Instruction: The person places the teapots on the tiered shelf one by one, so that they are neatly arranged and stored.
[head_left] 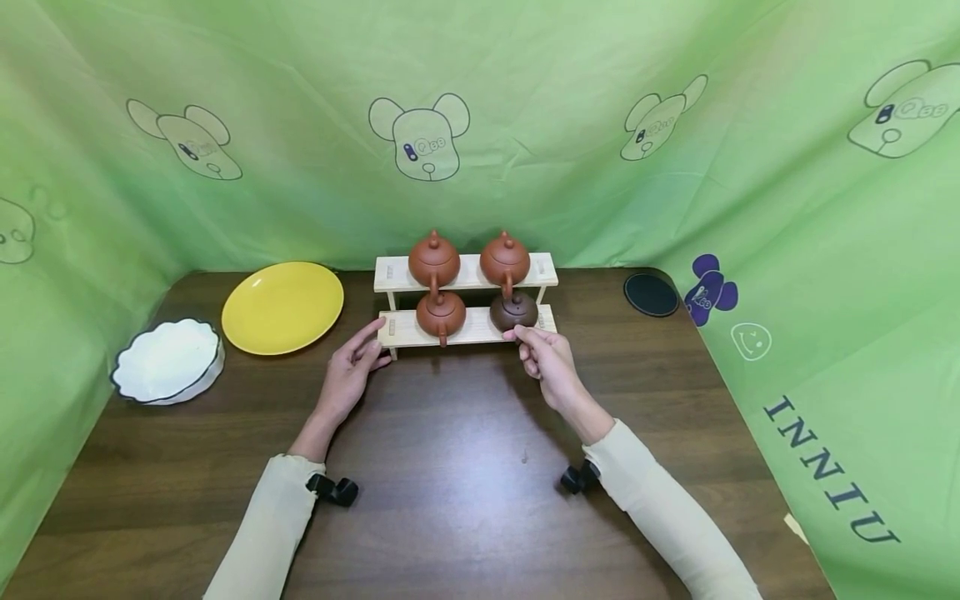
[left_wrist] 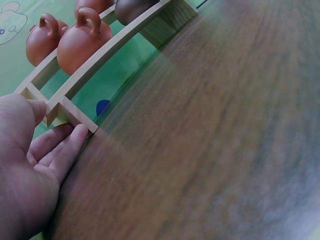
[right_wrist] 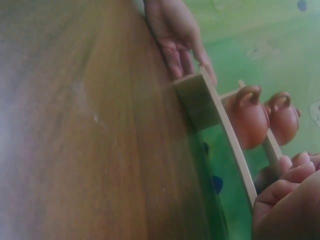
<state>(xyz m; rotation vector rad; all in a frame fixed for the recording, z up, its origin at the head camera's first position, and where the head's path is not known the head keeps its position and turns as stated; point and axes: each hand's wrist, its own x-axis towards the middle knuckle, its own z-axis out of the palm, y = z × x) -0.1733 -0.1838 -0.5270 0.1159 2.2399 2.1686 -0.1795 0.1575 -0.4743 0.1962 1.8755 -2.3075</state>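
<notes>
On the two-step wooden shelf [head_left: 472,329] stand three reddish clay teapots and one dark brown teapot [head_left: 513,311]. My right hand [head_left: 547,358] pinches the dark teapot at its near side, the handle covered by my fingers. To its left on the front step sits a reddish teapot [head_left: 441,314], its handle facing me. Two more, a back left teapot [head_left: 434,260] and a back right teapot [head_left: 505,258], occupy the upper step. My left hand [head_left: 352,367] touches the shelf's left end, fingers fairly straight against the end leg [left_wrist: 77,114].
A yellow plate [head_left: 282,308] and a white scalloped bowl [head_left: 168,361] lie left on the wooden table [head_left: 465,500]. At the back right is a black round coaster [head_left: 651,295]. Green printed cloth [head_left: 525,133] hangs behind and along both sides.
</notes>
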